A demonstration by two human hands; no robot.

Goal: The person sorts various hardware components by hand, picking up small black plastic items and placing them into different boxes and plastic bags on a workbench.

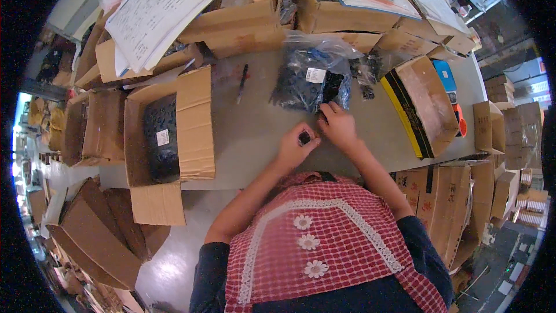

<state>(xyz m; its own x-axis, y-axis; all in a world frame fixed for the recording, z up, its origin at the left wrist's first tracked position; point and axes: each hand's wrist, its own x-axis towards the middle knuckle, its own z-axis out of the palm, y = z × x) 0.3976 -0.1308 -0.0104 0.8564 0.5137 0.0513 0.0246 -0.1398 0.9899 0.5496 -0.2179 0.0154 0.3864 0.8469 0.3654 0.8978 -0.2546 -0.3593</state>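
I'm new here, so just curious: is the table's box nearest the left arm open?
Open: the box has flaps spread outward, showing dark contents inside.

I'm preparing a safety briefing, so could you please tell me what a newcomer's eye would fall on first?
Probably the red checked apron with three white flowers, at lower centre. Then the clear plastic bag of dark pieces mid-table, with the right hand at its near edge.

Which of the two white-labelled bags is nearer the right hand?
The bag on the table, right by the right hand; the other bag sits in the box at left.
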